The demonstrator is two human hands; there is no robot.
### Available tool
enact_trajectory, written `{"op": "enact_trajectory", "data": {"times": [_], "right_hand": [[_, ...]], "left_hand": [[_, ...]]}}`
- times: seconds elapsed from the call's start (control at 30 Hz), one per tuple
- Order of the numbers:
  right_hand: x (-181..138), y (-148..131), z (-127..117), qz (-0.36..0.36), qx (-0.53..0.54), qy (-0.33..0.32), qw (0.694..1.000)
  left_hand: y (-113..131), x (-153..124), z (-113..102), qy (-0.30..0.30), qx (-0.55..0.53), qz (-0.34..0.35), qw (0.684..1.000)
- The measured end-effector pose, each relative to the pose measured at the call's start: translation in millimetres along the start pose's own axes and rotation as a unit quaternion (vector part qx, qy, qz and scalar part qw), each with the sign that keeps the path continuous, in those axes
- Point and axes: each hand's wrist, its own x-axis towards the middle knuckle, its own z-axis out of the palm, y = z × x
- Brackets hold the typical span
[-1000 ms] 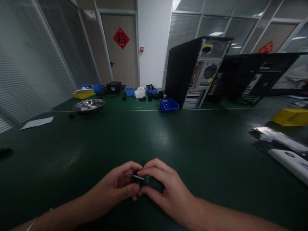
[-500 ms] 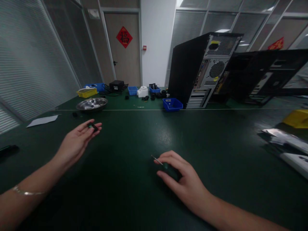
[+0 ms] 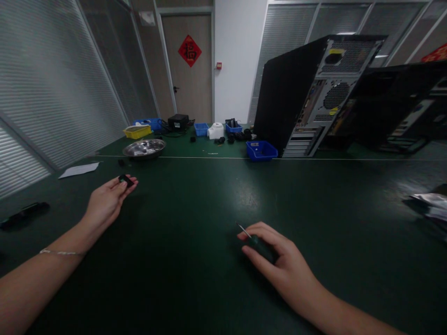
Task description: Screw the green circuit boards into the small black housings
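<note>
My left hand [image 3: 106, 201] is stretched out to the left over the dark green table [image 3: 195, 195], its fingertips pinched on a small black part [image 3: 125, 179]. A thin bracelet sits on that wrist. My right hand [image 3: 279, 265] rests on the table near the front, curled around a small screwdriver [image 3: 256, 242] with a dark handle; its thin metal shaft pokes out to the upper left. A steel bowl [image 3: 144, 148] stands beyond the left hand.
A black computer tower [image 3: 310, 93] stands open-backed at the far right, a blue bin [image 3: 261, 150] before it. Yellow and blue bins, a white device and black parts line the far edge. A paper sheet [image 3: 78, 170] and a black object [image 3: 23, 214] lie left.
The two hands, joined on the small part and screwdriver a second ago, have separated. The left hand carried the part out to the left; the right stayed low with the screwdriver.
</note>
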Motion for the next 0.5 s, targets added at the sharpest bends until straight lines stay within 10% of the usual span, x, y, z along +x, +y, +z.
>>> {"op": "enact_trajectory", "data": {"times": [0.23,0.5], "right_hand": [[2,-6,0,0.013,0.002,-0.009,1.0],[-5,-7,0,0.006,0.011,-0.041,0.999]], "left_hand": [[-4,3,2,-0.02,0.016,0.003,1.0],[-11,-75,48,-0.257,0.152,-0.087,0.95]]}}
